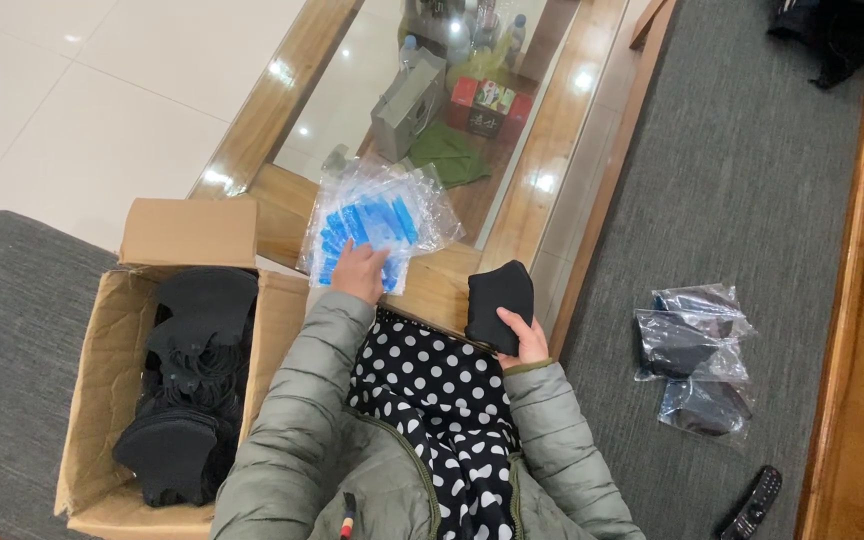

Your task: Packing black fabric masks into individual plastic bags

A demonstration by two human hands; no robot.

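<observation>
While the left hand [360,270] rests flat on a pile of clear plastic bags [377,222] with blue printing, fingers spread over the near edge of the pile and not closed around anything, the right hand [527,338] is gripping a folded black mask [497,303], thumb across its lower part. The mask stands up out of the fist, right over the near edge of the worktop [562,130], a wood-framed one with a glass middle (you can see a grey paper bag, a red box and something green on the shelf underneath). The bag pile sits on the wooden corner of that worktop, fanned out a bit.

Off to the person's left, an open cardboard box [102,400] sits on a grey cushion [12,330], stuffed with more black masks [192,380] in messy stacks. Over on the right, well apart from both hands, a few already bagged masks [697,365] lie on the grey cushion [752,200], and a dark remote control [757,500] lies nearer the bottom edge. Both sleeves are a puffy grey-green jacket over a black polka-dot top.
</observation>
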